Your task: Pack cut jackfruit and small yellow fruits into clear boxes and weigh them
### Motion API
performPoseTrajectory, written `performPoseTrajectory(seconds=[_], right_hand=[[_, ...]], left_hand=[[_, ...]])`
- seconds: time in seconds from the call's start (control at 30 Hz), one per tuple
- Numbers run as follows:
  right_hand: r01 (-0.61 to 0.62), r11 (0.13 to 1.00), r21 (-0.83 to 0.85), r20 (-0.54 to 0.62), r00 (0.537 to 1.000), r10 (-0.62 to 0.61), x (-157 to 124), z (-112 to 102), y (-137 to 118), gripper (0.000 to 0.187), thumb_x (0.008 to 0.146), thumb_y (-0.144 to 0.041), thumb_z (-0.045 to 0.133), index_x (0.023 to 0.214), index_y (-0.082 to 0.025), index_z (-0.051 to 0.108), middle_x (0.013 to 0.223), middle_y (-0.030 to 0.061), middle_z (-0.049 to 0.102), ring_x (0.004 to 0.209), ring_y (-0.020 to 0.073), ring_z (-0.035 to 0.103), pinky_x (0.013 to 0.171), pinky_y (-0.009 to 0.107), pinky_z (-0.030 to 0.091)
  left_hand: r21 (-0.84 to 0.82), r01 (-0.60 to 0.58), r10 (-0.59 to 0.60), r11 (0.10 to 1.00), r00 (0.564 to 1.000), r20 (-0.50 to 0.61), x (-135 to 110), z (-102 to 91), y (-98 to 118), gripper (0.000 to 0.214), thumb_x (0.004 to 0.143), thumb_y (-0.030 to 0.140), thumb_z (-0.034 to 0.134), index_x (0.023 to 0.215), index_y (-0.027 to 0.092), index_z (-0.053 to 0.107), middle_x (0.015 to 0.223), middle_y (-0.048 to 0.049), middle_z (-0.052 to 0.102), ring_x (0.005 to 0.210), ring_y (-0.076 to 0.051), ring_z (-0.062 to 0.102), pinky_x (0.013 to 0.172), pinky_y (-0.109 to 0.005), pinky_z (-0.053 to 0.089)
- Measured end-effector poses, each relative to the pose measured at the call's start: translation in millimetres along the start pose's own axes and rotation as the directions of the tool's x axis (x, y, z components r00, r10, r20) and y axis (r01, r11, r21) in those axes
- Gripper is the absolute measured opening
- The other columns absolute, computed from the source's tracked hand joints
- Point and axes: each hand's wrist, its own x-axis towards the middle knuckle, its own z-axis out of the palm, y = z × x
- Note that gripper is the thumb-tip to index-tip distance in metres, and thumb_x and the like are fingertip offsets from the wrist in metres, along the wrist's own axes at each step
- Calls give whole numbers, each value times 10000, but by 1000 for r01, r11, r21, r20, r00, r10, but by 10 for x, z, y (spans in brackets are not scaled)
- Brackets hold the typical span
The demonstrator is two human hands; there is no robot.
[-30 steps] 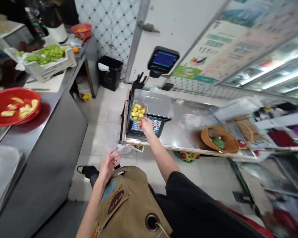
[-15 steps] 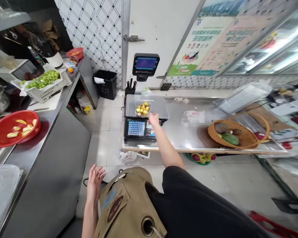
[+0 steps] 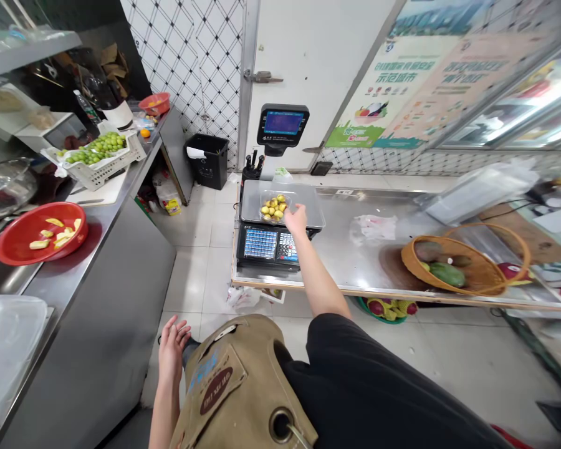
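My right hand (image 3: 296, 219) reaches over the metal pan of a weighing scale (image 3: 311, 206). Its thumb side is at the right edge of a clear plastic container (image 3: 288, 201) of small yellow fruit (image 3: 274, 207); thumb and fingers look apart, and whether they touch the rim is hard to see. The container rests on the pan. Below it is the scale's keypad (image 3: 260, 243), and behind stands its lit display (image 3: 283, 123). My left hand (image 3: 172, 340) hangs beside the brown apron (image 3: 243, 368), fingers loosely spread, holding nothing.
A steel counter (image 3: 346, 262) carries the scale, a crumpled plastic bag (image 3: 374, 229) and a wicker basket (image 3: 484, 284) of fruit. On the left counter sit a red colander (image 3: 9, 249) with cut fruit and a crate (image 3: 96, 179) of green fruit. A black bin (image 3: 210, 171) stands by the wall.
The view has shifted a little, moving the scene slightly right. My right hand's thumb and fingers have spread apart at the container's edge. The container stays on the pan; my left hand still hangs low.
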Motion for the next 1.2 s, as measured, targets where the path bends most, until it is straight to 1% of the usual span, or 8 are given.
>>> performPoseTrajectory(seconds=[0.33,0.53,0.7,0.83,1.0,1.07,1.13,1.2], right_hand=[[160,976,-151,38,987,-156,-1,11,-314,424,1031,-209,608,1447,-125,627,1537,240,598,1438,341,521,1246,436,392],[187,967,-172,91,981,-173,221,-68,-631,135,912,-140,819,993,-131,711,1094,180,747,1212,304,599,1092,466,494],[314,948,-40,29,949,-313,-131,-230,-794,105,1042,-189,708,1137,-146,697,1262,121,712,1226,264,608,1127,533,500],[519,833,191,189,814,-550,-1147,-133,-828,108,1010,-222,728,1112,-227,762,1254,119,782,1265,313,605,1214,583,455],[526,666,530,499,442,-746,-2570,96,-582,249,783,-373,897,1001,-473,828,1100,-61,851,1126,319,762,1074,601,625],[354,726,590,511,532,-675,-2707,106,-427,351,705,-394,930,1017,-522,832,1194,-60,842,1192,331,772,1079,617,637],[159,792,589,457,743,-489,-2505,83,-289,336,696,-415,924,1007,-486,818,1173,-15,834,1153,338,782,1010,604,670],[27,822,569,362,889,-280,-2061,50,-196,281,767,-457,870,1021,-401,763,1042,32,811,998,320,785,859,543,704]], left_hand=[[2,26,-26,1000,999,-27,-21,0,-86,642,746,550,939,1241,232,682,1041,-67,779,874,-194,782,832,-324,614],[30,15,-13,999,999,-43,-45,63,-63,629,724,523,946,1216,216,702,945,-23,751,802,-155,756,818,-300,614],[-41,21,-22,999,999,-42,-72,125,-35,632,694,512,963,1192,217,709,888,-8,731,763,-156,740,766,-292,617],[-153,127,-103,980,982,156,-126,511,157,638,729,534,977,1230,230,723,1004,-44,762,796,-177,758,731,-311,648],[-268,445,-296,854,841,453,-226,1260,485,361,930,427,845,1168,199,697,1105,-96,777,849,-210,794,673,-317,674],[-316,507,-326,802,814,480,-262,1427,535,166,988,290,775,1023,185,651,849,-20,696,608,-106,666,503,-188,538],[-340,523,-313,782,801,511,-289,1462,528,180,1014,220,742,926,195,587,667,63,512,441,-49,453,372,-133,318],[-338,523,-296,782,790,538,-302,1401,487,265,1021,238,763,887,208,537,615,97,386,398,-43,342,338,-139,202]])
